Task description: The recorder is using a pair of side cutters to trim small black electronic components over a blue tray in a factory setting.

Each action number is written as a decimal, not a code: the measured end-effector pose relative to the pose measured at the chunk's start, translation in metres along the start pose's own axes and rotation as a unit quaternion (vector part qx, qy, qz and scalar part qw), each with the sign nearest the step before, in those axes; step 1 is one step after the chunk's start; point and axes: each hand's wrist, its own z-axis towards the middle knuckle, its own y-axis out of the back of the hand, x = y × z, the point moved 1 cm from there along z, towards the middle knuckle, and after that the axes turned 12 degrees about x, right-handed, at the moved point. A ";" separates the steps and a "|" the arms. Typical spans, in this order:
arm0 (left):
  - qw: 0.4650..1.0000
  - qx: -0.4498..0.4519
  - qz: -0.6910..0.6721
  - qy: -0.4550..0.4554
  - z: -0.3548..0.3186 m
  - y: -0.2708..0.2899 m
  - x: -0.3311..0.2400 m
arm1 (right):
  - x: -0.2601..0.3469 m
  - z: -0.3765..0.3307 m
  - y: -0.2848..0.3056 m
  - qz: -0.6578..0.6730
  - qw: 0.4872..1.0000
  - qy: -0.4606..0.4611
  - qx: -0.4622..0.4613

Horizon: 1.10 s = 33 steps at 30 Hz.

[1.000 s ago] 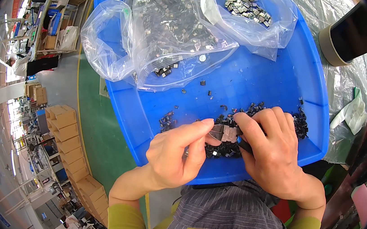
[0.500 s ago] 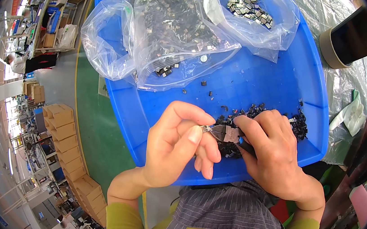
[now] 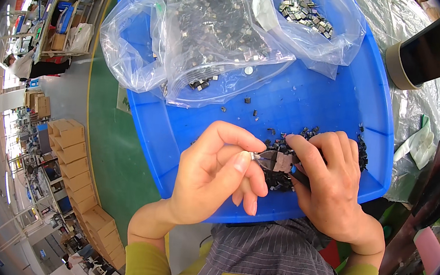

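Here, leftmost, brown cardboard boxes [image 3: 73, 159] stand beyond your blue plastic tray [image 3: 162, 142], where a clear zip bag [image 3: 237, 77] holds small dark-and-silver pieces [image 3: 225, 24]. Over the tray, your left hand [image 3: 209, 180] pinches a tiny silvery part [image 3: 253, 156] between thumb and index finger. The nipper-style pliers [image 3: 284, 163] reach right up to it, above black fragments [image 3: 280, 182], gripped by your right hand [image 3: 328, 185]. Rightmost lies a crumpled white cloth [image 3: 421, 144].

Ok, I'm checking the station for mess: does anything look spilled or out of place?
A few dark pieces lie loose on the blue tray between the clear bags and dark heap, looking stray because most others are bagged or heaped.
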 end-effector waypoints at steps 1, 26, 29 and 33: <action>0.999 -0.010 0.032 -0.006 -0.001 -0.001 0.000 | 0.000 0.000 0.000 -0.005 1.000 0.002 -0.002; 0.964 0.079 -0.251 0.034 0.006 0.009 0.003 | -0.004 0.003 0.004 0.198 0.977 -0.010 0.072; 0.992 0.043 -0.116 -0.009 0.003 0.001 0.001 | -0.003 0.004 0.005 0.237 0.968 -0.008 0.087; 0.993 0.046 -0.078 -0.072 0.002 -0.002 0.007 | -0.002 0.004 0.002 0.275 0.958 0.000 0.085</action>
